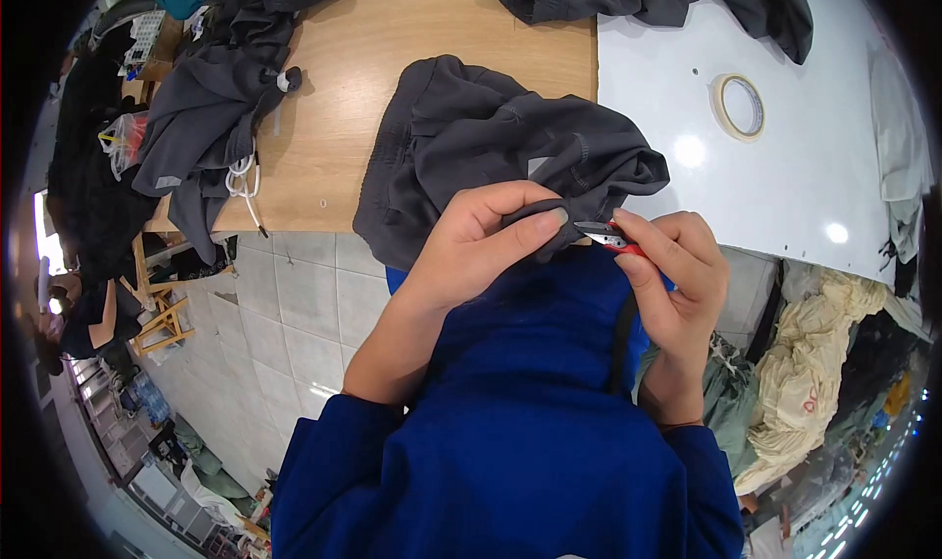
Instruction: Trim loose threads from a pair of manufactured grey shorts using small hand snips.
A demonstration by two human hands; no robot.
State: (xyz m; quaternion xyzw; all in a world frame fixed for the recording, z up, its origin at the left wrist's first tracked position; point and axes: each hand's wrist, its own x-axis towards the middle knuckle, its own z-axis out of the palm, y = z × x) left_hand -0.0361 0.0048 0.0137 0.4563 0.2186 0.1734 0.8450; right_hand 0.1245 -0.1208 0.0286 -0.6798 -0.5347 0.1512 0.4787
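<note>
A dark grey garment (461, 117) with a gathered elastic waistband lies bunched at the table's near edge. My left hand (491, 240) pinches a fold of it between thumb and fingers, close to my body. In my right hand (677, 265) are small thread snips (603, 234) with red handles, gripped between thumb and fingers. Their metal blades point left at the pinched fold, very near my left thumb. Whether the blades touch the cloth, I cannot tell.
More dark grey garments (211, 117) lie on the wooden table (329, 88) at left and along the far edge. A tape roll (738, 107) rests on the white tabletop (657, 88) at right. White cord (243, 181) hangs at left. Cream cloth sacks (805, 382) stand at lower right.
</note>
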